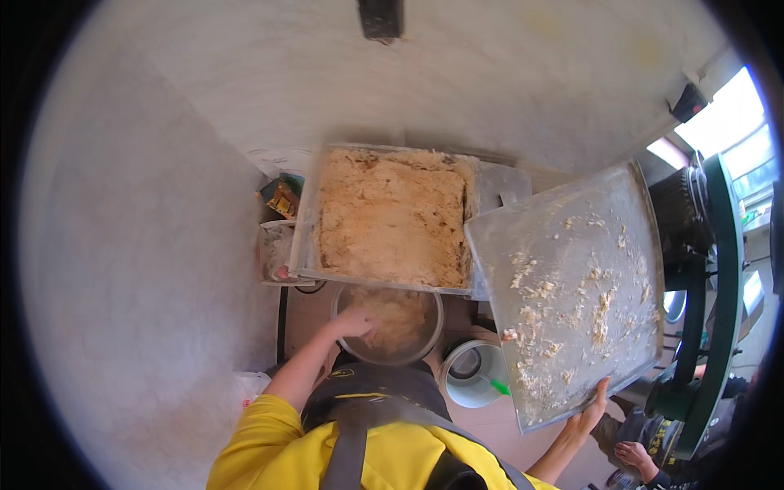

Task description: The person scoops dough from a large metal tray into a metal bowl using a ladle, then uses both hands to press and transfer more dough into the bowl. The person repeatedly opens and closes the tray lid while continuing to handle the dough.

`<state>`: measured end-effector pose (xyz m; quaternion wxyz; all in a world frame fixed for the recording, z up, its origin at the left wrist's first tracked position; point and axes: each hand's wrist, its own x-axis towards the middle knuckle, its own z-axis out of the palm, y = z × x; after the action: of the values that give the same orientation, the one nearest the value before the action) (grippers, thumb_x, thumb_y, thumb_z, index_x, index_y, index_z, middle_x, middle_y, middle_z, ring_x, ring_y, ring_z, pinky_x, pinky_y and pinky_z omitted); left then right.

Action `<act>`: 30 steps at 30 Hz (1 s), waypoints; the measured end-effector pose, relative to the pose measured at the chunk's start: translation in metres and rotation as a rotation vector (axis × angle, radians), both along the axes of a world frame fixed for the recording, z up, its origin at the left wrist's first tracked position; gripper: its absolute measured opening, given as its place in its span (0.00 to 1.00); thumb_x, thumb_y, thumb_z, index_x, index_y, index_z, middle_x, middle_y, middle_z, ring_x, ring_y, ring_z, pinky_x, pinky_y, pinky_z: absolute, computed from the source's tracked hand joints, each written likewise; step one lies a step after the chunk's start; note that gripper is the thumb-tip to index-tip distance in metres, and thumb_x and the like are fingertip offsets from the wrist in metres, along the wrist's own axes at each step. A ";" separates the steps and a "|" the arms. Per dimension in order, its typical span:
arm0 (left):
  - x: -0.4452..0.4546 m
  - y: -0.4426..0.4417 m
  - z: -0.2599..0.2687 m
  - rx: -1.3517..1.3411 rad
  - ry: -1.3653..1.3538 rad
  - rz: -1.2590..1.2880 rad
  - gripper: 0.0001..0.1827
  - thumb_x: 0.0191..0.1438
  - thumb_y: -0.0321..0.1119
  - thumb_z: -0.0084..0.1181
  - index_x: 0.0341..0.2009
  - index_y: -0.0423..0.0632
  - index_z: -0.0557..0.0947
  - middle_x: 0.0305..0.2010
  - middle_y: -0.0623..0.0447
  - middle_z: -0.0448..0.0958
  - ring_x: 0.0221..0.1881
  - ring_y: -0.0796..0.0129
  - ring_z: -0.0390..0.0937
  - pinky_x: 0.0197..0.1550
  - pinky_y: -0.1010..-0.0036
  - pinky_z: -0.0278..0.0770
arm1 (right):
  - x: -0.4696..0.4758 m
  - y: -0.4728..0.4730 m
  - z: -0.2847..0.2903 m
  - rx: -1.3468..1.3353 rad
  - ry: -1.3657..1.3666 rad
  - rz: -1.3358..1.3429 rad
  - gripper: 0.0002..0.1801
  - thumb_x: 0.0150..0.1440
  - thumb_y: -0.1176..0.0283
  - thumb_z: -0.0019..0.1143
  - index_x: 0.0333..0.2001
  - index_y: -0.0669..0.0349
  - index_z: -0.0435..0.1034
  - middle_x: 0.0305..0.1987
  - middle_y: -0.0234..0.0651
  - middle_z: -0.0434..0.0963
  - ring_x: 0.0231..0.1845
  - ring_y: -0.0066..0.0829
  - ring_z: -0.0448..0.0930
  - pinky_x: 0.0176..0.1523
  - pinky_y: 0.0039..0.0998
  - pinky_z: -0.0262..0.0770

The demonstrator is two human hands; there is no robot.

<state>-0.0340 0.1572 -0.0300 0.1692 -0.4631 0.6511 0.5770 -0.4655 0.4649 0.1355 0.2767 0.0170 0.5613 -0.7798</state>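
Observation:
My left hand [357,323] is over the near left part of a round metal bowl [440,327], its fingers blurred beside a pale crumbly mass [398,315] in the bowl; whether it grips any is unclear. My right hand [593,409] holds a large metal tray [569,257] by its near edge. The tray is tilted, with crumbs of pale dough-like stuff stuck on its surface. Straight ahead, a rectangular metal pan [386,283] is filled with a pale brown crumbly layer [392,214]. The bowl is partly hidden under the pan's near edge.
Below the tray's left side stands a white bucket [450,392] with a green-handled tool [499,387] in it. A box with a plastic bag [277,248] is left of the pan. Green-framed machinery [726,275] stands at right, near another person's hand [634,454]. Walls rise left and ahead.

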 end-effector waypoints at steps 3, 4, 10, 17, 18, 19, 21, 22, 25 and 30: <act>0.012 -0.030 0.065 -0.117 0.365 0.212 0.15 0.58 0.42 0.54 0.38 0.44 0.83 0.34 0.55 0.82 0.37 0.76 0.78 0.43 0.76 0.74 | 0.010 -0.024 0.037 0.172 0.239 -0.035 0.22 0.61 0.69 0.56 0.54 0.71 0.65 0.48 0.37 0.75 0.45 0.30 0.77 0.49 0.31 0.75; 0.012 -0.042 0.086 -0.177 0.343 0.296 0.16 0.59 0.43 0.53 0.40 0.43 0.83 0.37 0.55 0.82 0.38 0.75 0.77 0.45 0.76 0.74 | 0.017 -0.035 0.045 0.028 0.381 0.011 0.19 0.59 0.71 0.58 0.50 0.71 0.67 0.43 0.35 0.76 0.39 0.27 0.78 0.43 0.28 0.75; -0.004 -0.090 0.176 0.157 0.851 0.692 0.36 0.62 0.60 0.43 0.54 0.35 0.73 0.53 0.43 0.76 0.52 0.58 0.76 0.56 0.69 0.74 | 0.043 -0.109 0.110 0.110 0.697 0.150 0.15 0.54 0.74 0.62 0.43 0.71 0.73 0.38 0.35 0.79 0.34 0.25 0.78 0.41 0.26 0.74; 0.090 -0.195 0.203 0.527 0.957 0.884 0.47 0.54 0.71 0.43 0.53 0.33 0.75 0.50 0.43 0.77 0.51 0.57 0.75 0.55 0.62 0.73 | 0.096 -0.231 0.178 -0.274 1.859 0.758 0.05 0.50 0.77 0.61 0.32 0.65 0.77 0.29 0.37 0.82 0.31 0.31 0.84 0.37 0.27 0.81; 0.100 -0.200 0.192 0.434 0.756 0.829 0.46 0.54 0.71 0.45 0.51 0.34 0.76 0.47 0.44 0.78 0.49 0.59 0.76 0.53 0.63 0.73 | 0.103 -0.246 0.183 -0.377 1.987 0.830 0.05 0.50 0.76 0.61 0.32 0.65 0.77 0.29 0.38 0.82 0.33 0.33 0.84 0.37 0.28 0.82; 0.107 -0.206 0.180 0.341 0.554 0.770 0.44 0.53 0.71 0.46 0.49 0.35 0.78 0.45 0.46 0.79 0.47 0.61 0.76 0.51 0.65 0.74 | 0.108 -0.260 0.185 -0.409 2.118 0.931 0.06 0.49 0.76 0.61 0.33 0.64 0.76 0.30 0.39 0.82 0.36 0.35 0.85 0.36 0.29 0.83; 0.121 -0.212 0.155 0.187 0.398 0.741 0.41 0.53 0.70 0.49 0.44 0.38 0.80 0.41 0.49 0.80 0.43 0.64 0.77 0.47 0.67 0.74 | 0.118 -0.289 0.173 -0.573 2.276 0.938 0.08 0.52 0.75 0.60 0.37 0.63 0.75 0.37 0.41 0.81 0.38 0.37 0.84 0.40 0.30 0.83; 0.127 -0.205 0.141 0.128 0.440 0.771 0.39 0.53 0.68 0.50 0.42 0.39 0.81 0.39 0.51 0.80 0.41 0.65 0.77 0.45 0.68 0.74 | 0.118 -0.301 0.165 -0.474 2.315 0.993 0.11 0.50 0.75 0.61 0.39 0.63 0.75 0.41 0.41 0.81 0.41 0.38 0.83 0.42 0.32 0.82; 0.130 -0.179 0.110 -0.227 0.369 0.833 0.34 0.55 0.65 0.51 0.36 0.41 0.82 0.36 0.52 0.80 0.36 0.66 0.77 0.41 0.70 0.73 | 0.110 -0.341 0.120 -0.190 2.342 1.043 0.17 0.49 0.75 0.60 0.45 0.60 0.75 0.48 0.40 0.78 0.49 0.40 0.79 0.52 0.37 0.78; 0.101 -0.140 0.084 -0.602 0.120 0.854 0.31 0.57 0.59 0.49 0.33 0.38 0.81 0.36 0.44 0.80 0.37 0.57 0.78 0.41 0.64 0.72 | 0.082 -0.388 0.023 0.096 2.199 0.972 0.21 0.53 0.72 0.52 0.53 0.50 0.72 0.56 0.39 0.74 0.60 0.40 0.71 0.65 0.43 0.64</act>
<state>0.0667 0.0176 0.0542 -0.2594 -0.6814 0.5500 0.4074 -0.3831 0.0771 0.1588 -0.0860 -0.8602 0.4732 -0.1694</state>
